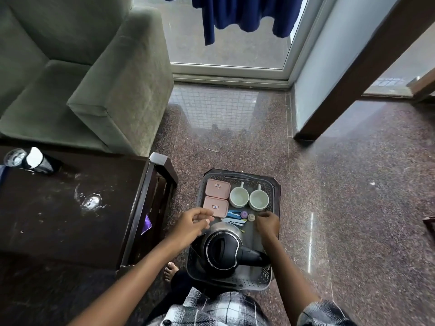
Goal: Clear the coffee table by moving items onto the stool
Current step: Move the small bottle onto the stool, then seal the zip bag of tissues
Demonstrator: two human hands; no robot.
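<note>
Your kettle (pixel 222 250) sits nearest you on the tray (pixel 270 274), and the tray rests on the stool (pixel 277 182). Your left hand (pixel 193 222) hovers loose and empty. I cannot tell if your right hand (pixel 268 223) pinches anything. If you bump the cups (pixel 239 196), they may tip. A glass (pixel 14 157) waits on the surface (pixel 58 231).

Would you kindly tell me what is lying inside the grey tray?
Two pink boxes, two white cups, sachets, two small pots and a kettle. The kettle, left hand and right hand cover part of the tray, hiding anything beneath.
</note>
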